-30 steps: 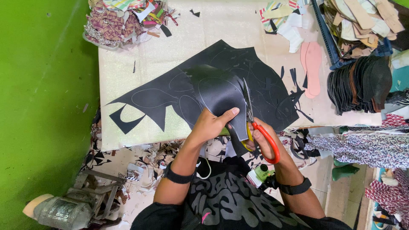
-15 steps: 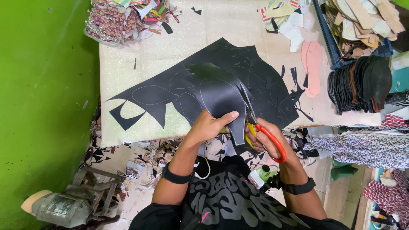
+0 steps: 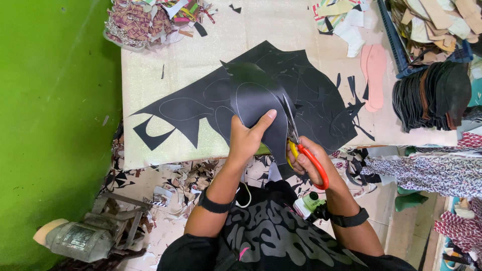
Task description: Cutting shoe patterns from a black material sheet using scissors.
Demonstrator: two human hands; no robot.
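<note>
A large black sheet (image 3: 311, 95) with sole outlines drawn on it lies across the cream table (image 3: 165, 75). My left hand (image 3: 248, 135) grips a lifted flap of that sheet, thumb on top, over a marked sole shape. My right hand (image 3: 309, 163) holds scissors (image 3: 296, 143) with orange and yellow handles. Their blades point away from me into the sheet's edge just right of my left thumb.
A heap of patterned scraps (image 3: 143, 20) lies at the table's far left corner, pink sole cutouts (image 3: 374, 68) and a stack of dark soles (image 3: 432, 95) at the right. Offcuts litter the floor (image 3: 170, 183); a motor (image 3: 75, 241) sits by the green wall.
The view has shifted slightly. The scissors have worked a little further along the drawn line, and my left hand has moved its grip on the flap.
</note>
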